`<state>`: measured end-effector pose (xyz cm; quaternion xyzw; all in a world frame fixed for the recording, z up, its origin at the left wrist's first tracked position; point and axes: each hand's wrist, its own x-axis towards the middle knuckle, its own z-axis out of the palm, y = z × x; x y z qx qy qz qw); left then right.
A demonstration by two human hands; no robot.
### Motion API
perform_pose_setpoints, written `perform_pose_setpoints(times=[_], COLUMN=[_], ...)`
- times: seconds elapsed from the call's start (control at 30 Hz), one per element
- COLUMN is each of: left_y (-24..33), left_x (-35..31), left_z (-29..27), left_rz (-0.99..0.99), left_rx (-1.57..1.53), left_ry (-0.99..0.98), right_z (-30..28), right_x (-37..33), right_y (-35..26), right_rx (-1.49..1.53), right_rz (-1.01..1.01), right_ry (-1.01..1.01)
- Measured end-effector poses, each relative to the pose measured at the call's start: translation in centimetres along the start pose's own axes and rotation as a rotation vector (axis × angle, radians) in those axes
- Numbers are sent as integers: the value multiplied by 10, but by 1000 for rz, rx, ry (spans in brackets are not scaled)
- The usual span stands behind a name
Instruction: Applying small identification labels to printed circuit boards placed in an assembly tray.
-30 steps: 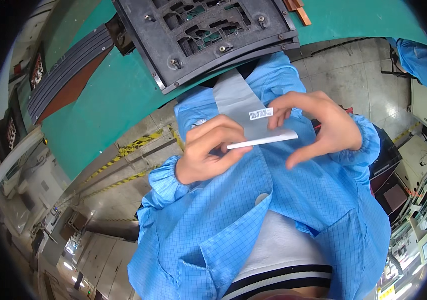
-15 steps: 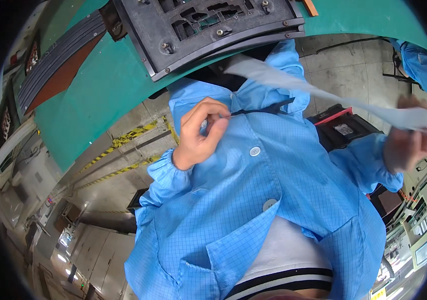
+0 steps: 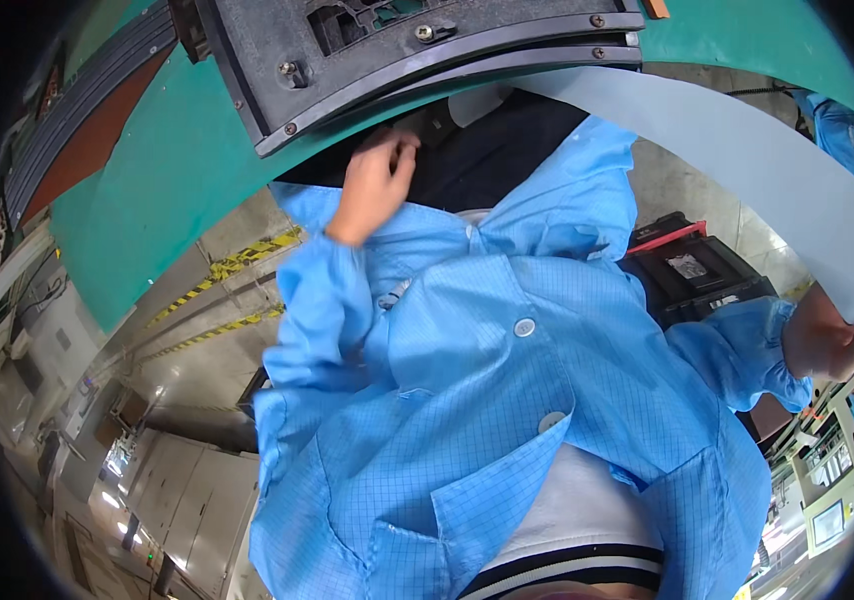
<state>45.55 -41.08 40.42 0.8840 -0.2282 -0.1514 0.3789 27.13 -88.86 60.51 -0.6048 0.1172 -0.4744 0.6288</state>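
A long, wide, whitish strip (image 3: 737, 135), thin like film or paper, arcs from below the front edge of the table out to the far right. My right hand (image 3: 842, 340) grips its end near the right rim of the picture, thumb pressed on it. Just below the table edge, my left hand (image 3: 375, 185) hovers over my dark-clothed lap with loosely bent fingers, thumb apart and nothing visible in them. Beside its fingertips is a dark object (image 3: 435, 122), where the strip's near end shows; its kind is unclear.
A black fixture plate (image 3: 347, 85) with screws and cutouts stands on the green table (image 3: 162, 200), overhanging its curved edge. Grooved dark rails (image 3: 87, 110) lie at the left. A black case (image 3: 692, 265) with a red handle sits on the floor at the right; another person's blue sleeve (image 3: 847, 140) shows beyond.
My right hand has moved farther right and slightly down, and the strip is now spread wide and taut. My left hand has moved away from my chest toward the table edge.
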Motion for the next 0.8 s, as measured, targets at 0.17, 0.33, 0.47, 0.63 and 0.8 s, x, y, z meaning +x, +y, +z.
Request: perform_pose_setpoints(times=[0.17,0.33,0.47,0.63,0.8], left_y=[-97,-196,-193,-284,-362], left_x=[75,62,75,74,97], left_z=[58,128,146,155,186], left_rz=[-391,-136,-150,-101,-255], left_rx=[127,342,361,399,674], left_ry=[-550,-459,-572,-610,-618], right_z=[10,-4,-4,40,38], right_x=[-18,-25,-44,-75,-85], right_y=[-8,-42,-59,-11,-15], right_rx=[-83,102,-2,-290,-295], right_rz=[-20,37,-87,-266,-132], right_ry=[105,258,328,405,96])
